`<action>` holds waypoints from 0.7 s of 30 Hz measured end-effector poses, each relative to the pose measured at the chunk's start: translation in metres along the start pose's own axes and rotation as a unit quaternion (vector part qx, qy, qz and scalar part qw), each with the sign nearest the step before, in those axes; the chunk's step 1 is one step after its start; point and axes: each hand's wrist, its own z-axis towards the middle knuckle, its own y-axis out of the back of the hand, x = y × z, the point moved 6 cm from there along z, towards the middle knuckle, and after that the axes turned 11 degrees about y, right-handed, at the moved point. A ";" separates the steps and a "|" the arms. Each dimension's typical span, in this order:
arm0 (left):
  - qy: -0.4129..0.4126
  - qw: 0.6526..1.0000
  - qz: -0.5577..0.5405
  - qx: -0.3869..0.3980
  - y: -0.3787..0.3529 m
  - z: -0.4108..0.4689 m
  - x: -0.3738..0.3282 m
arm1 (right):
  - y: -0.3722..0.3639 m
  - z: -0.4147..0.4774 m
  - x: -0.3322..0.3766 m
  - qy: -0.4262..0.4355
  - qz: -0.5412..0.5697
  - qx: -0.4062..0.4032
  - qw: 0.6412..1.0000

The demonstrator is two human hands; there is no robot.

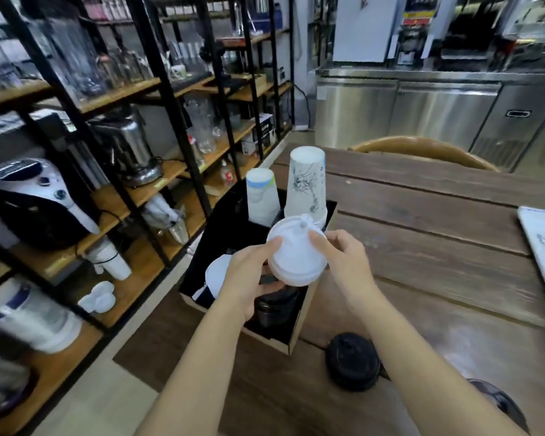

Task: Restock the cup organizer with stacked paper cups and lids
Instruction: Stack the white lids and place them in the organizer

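Shelving (107, 99) blurred; hands (249, 278) hide organizer (299, 325) contents.

No text, brand, number or sign can be read here. The tall cup (306, 184) standing upside down in the organizer (298, 325) carries only a black line drawing, no letters. Beyond the organizer, the posters (419, 11) on the white machine and the boxes (263, 130) on the shelf bear print too blurred to make out.
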 end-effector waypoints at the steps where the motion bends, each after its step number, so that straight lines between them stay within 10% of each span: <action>1: 0.001 1.000 -0.010 -0.014 0.012 0.000 -0.001 | -0.012 0.003 -0.001 -0.002 -0.005 0.017 1.000; 21: 0.078 0.991 0.005 -0.104 0.152 0.082 0.014 | -0.168 0.054 -0.063 -0.068 -0.217 0.173 0.958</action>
